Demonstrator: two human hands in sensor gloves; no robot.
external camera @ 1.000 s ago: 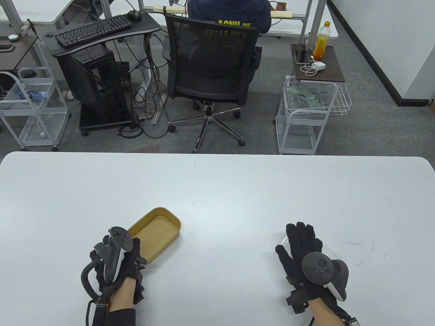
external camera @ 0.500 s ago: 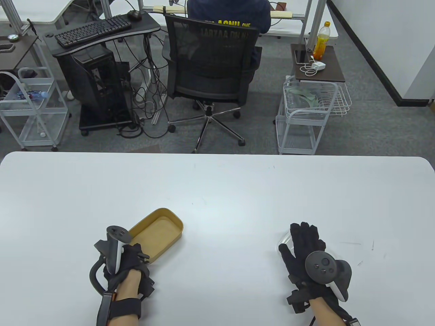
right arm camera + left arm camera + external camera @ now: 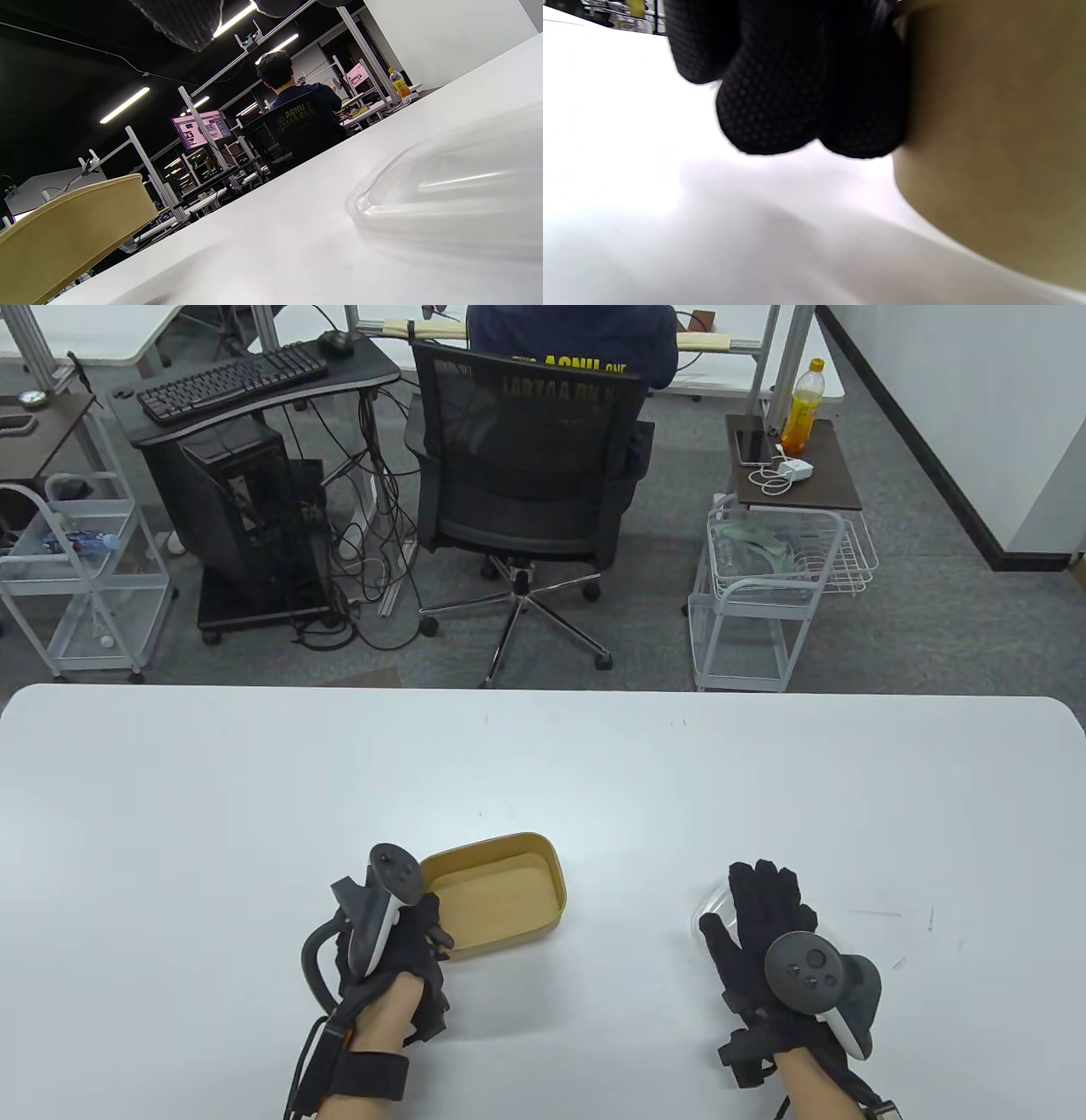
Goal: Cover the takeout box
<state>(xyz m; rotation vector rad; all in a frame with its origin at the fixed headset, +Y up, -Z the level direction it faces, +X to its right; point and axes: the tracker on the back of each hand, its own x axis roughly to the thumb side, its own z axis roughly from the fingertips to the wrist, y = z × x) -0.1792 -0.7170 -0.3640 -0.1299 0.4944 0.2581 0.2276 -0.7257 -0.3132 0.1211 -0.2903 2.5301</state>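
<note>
The takeout box (image 3: pixel 501 895) looks like matt tan paperboard, smooth-walled. The lid (image 3: pixel 449 186) is clear glossy plastic, catching streaks of light. Each hand (image 3: pixel 399 950) wears black knit cloth — dotted, grippy texture on the fingers (image 3: pixel 768 106). The surface (image 3: pixel 543 780) is smooth white with a faint sheen.

- The table (image 3: pixel 543 763) surface between the takeout box (image 3: pixel 501 895) and the clear lid (image 3: pixel 711 903) is open; nothing stands in that lane.
- The left hand (image 3: pixel 399 942) occupies the box's near-left end, fingers (image 3: pixel 772 106) against the outer wall; approach from that side is blocked.
- The right hand (image 3: pixel 768 929) lies flat over the lid, covering most of it; only the lid's left edge shows.
- The far half of the table offers unobstructed passage across its full width.
- The box's open top is unobstructed from above.
</note>
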